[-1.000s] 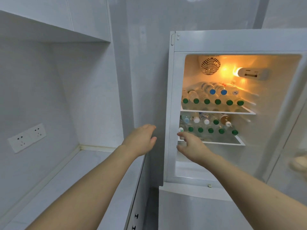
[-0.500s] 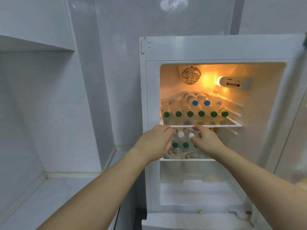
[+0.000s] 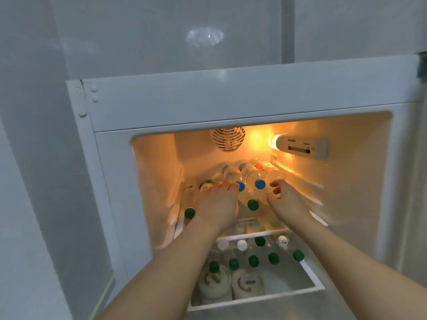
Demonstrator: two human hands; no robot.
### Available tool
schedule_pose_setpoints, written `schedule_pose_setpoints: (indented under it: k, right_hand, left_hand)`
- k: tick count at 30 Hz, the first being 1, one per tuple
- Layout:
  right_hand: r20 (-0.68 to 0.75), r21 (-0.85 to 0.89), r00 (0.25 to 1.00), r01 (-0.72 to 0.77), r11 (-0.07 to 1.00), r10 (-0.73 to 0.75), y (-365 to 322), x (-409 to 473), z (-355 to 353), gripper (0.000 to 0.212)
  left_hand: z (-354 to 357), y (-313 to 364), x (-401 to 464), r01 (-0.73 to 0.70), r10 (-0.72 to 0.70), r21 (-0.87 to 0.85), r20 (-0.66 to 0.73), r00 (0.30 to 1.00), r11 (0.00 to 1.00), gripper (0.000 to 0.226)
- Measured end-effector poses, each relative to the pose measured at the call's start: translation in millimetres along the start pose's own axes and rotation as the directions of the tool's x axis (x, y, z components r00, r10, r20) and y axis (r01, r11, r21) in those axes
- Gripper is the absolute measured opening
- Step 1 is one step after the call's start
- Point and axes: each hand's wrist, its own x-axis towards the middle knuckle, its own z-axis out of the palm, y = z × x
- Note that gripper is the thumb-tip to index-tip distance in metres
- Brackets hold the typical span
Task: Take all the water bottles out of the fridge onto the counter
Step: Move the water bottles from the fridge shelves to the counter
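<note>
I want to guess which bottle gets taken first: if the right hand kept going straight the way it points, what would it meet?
Probably the blue-capped bottle lying on the upper shelf: the right hand points at it with curled fingers. Depth is unclear, so contact cannot be judged.

One brand name readable
"SIEMENS" stands on the white control panel, far right inside the fridge; bottle labels blur.

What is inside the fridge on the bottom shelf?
On the lower shelf lie bottles with green caps and white caps, plus two pale round tubs in front. The arms cover part of its left side.
</note>
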Motion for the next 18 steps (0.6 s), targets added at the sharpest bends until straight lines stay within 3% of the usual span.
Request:
schedule_pose_setpoints:
  k: [11,18]
  right_hand:
    - [-0.001,-0.378,0.998,0.057,0.924,-0.063,18,94,56,0.062]
    - [-0.088,-0.356,0.993,0.046,0.934,-0.082,25,104,69,0.061]
  left_hand:
    - [92,-44,110,0.159,-0.134,-0.097,0.228,0.964,0.982,0.074]
    - [112,-47,119,0.105,-0.085,-0.104,0.178,0.98,0.989,0.071]
